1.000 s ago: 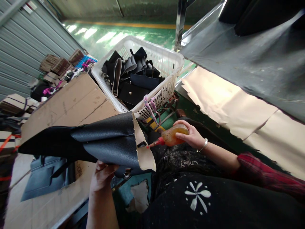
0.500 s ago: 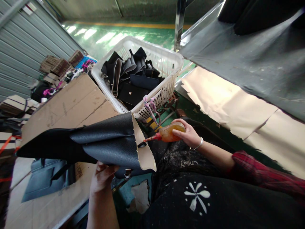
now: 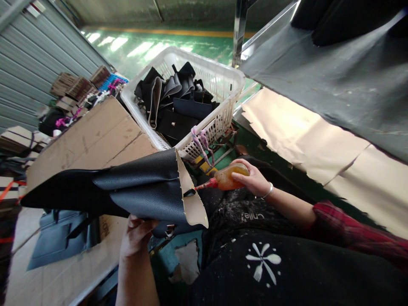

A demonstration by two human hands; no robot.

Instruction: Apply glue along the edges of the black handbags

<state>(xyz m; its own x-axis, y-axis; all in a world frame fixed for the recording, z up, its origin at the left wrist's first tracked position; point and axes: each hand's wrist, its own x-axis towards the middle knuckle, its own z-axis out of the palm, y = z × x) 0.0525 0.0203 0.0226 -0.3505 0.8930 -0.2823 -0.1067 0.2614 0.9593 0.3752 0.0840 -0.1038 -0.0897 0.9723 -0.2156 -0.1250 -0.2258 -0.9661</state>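
A black leather bag piece [image 3: 149, 193] lies sideways across my view, its pale cut edge facing right. My left hand [image 3: 138, 233] grips it from below, the thumb and fingers closed on its underside and partly hidden by it. In my right hand [image 3: 251, 176] is an orange glue bottle [image 3: 228, 176], held with the fingers wrapped round its body. The bottle's red nozzle points left, its tip at or very near a small dark fold in the pale edge; whether they touch I cannot tell. A metal clasp [image 3: 170, 230] hangs under the leather.
A white plastic basket [image 3: 237, 78] holding several dark leather pieces stands ahead. A blue-black bag [image 3: 60, 238] rests on a cardboard-covered table [image 3: 86, 131] at the left. Brown paper [image 3: 296, 131] lies under a grey sheet [image 3: 338, 80] on the right. Stacked bundles [image 3: 76, 89] sit at the far left.
The bottle and my right hand have shifted very slightly to the right, so the nozzle tip sits a touch nearer the outer edge. My left hand keeps its grip on the leather.
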